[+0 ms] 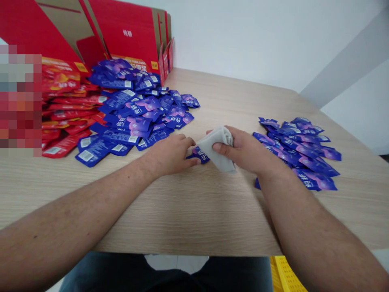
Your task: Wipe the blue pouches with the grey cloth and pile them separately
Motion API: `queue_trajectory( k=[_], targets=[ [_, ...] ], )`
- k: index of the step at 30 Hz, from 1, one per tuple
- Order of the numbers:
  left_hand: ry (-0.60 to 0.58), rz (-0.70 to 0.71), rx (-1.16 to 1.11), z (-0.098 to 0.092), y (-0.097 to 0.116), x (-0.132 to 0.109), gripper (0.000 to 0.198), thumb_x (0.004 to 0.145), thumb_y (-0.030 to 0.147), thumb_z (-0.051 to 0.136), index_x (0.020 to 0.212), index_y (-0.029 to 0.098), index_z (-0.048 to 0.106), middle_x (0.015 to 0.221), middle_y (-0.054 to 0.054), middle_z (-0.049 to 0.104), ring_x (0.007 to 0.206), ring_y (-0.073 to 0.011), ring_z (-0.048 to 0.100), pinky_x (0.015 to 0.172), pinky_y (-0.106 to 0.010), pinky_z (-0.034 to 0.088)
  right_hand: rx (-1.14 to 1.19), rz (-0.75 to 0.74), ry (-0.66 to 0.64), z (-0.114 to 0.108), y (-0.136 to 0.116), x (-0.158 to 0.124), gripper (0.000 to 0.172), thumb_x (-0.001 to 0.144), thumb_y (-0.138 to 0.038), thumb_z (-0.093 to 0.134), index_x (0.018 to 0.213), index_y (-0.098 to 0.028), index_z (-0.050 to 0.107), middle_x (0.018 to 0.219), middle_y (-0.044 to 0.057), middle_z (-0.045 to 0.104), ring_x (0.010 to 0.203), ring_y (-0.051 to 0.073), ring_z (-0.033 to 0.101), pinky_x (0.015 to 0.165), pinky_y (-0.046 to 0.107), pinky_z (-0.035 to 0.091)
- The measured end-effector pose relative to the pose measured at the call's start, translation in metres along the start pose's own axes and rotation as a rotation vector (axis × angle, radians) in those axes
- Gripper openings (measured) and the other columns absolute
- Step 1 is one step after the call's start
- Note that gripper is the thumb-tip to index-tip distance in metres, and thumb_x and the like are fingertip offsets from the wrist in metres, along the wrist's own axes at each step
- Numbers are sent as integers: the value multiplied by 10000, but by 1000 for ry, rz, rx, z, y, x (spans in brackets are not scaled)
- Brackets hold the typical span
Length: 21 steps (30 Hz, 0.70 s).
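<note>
My left hand (178, 156) pinches the left end of a blue-purple sachet (203, 155) over the middle of the table. In my right hand (240, 149) is a folded white cloth (217, 146), thumb on top, and its lower edge covers the sachet's right part. Whether the cloth presses on the sachet or only hangs over it, I cannot tell. Left of my left hand lies a big heap of blue sachets (136, 107). A smaller pile of the same blue sachets (299, 150) lies just beyond my right wrist.
Red sachets (69, 109) are heaped at the far left. Behind them stand red cardboard boxes (130, 30) against the white wall (243, 36). The wooden table (188, 215) ends at my lap, with a yellow crate (285, 275) below on the right.
</note>
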<state>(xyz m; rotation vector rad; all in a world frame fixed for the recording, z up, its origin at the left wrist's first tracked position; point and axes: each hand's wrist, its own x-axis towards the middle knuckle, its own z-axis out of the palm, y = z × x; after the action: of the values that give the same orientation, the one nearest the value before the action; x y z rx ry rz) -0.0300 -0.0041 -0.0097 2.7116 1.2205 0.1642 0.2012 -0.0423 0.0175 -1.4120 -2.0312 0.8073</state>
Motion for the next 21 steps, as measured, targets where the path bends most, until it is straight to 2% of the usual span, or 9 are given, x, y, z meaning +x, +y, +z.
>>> queue_trajectory(
  k=[2, 5, 10, 15, 21],
  targets=[
    [-8, 9, 1, 2, 2, -1, 611, 842, 645, 630, 1247, 188, 661, 1192, -135, 662, 1124, -304, 620, 928, -394, 512, -178, 63, 50, -3, 11, 7, 263, 892, -408, 631, 1034, -187, 649, 1027, 80, 734, 887, 243, 664, 770, 355, 497],
    [-17, 40, 23, 6, 1, 0, 564, 862, 582, 630, 1268, 192, 670, 1215, -135, 644, 1184, -298, 589, 1005, -391, 476, -301, 125, -67, -2, 18, 12, 189, 905, -368, 618, 983, -199, 650, 959, 66, 742, 845, 230, 663, 753, 335, 485],
    [-11, 61, 37, 8, -8, 3, 469, 897, 519, 590, 1204, 188, 717, 1138, -119, 653, 1148, -281, 595, 1012, -374, 473, -344, 142, -242, -9, 6, 7, 130, 906, -333, 622, 970, -224, 653, 950, 43, 760, 817, 205, 678, 723, 299, 493],
    [-37, 98, 0, 4, -13, 3, 455, 894, 440, 598, 1250, 181, 714, 1176, -127, 660, 1184, -274, 593, 1049, -365, 457, -240, 217, -374, -18, 2, 0, 115, 885, -323, 632, 949, -242, 683, 888, 23, 772, 740, 197, 690, 647, 294, 514],
    [-47, 108, -13, 2, -13, 3, 482, 887, 418, 610, 1297, 179, 690, 1199, -131, 653, 1191, -272, 592, 1047, -361, 460, 72, 358, -460, -15, 6, -2, 171, 862, -367, 633, 980, -253, 681, 850, -4, 770, 689, 186, 688, 609, 294, 537]
  ],
)
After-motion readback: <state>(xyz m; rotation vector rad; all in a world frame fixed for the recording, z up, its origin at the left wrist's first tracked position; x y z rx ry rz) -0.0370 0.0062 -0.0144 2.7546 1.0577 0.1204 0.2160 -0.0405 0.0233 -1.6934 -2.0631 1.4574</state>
